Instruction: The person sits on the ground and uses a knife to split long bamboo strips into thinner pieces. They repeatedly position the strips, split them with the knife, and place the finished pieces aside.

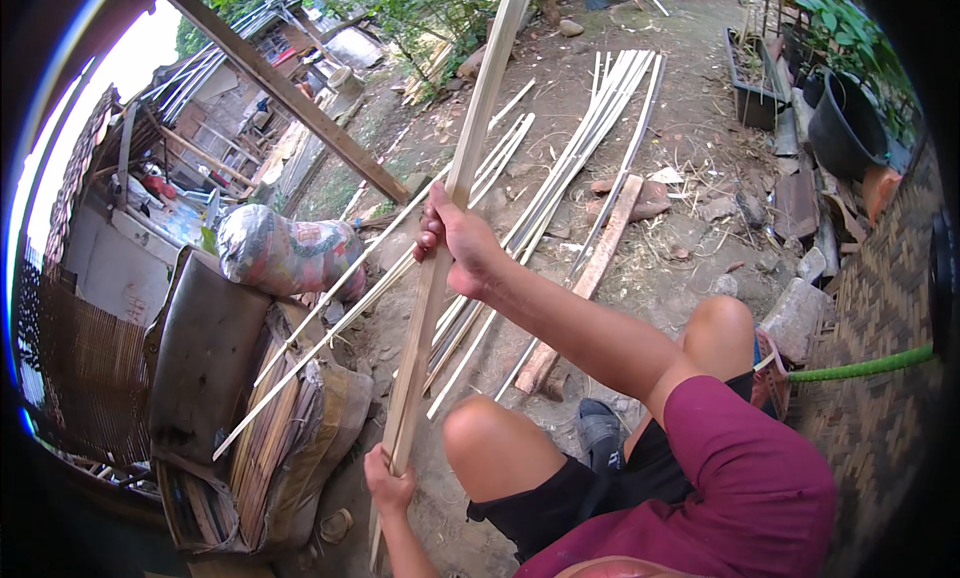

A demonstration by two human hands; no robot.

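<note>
One long wooden slat [424, 323] is running through the right hand [455, 238], wrapped around it, and the left hand [388, 485], gripping lower down. It is probably handling light, stiff and splintery, favouring wide-spaced holds; bundled wood [265, 448] and a knee [480, 433] are flanking the left hand, limiting swing.

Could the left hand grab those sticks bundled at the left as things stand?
Probably not without letting go: the left hand grips the long wood. The bundled sticks look nearby, but their tan wrapping stands between.
</note>
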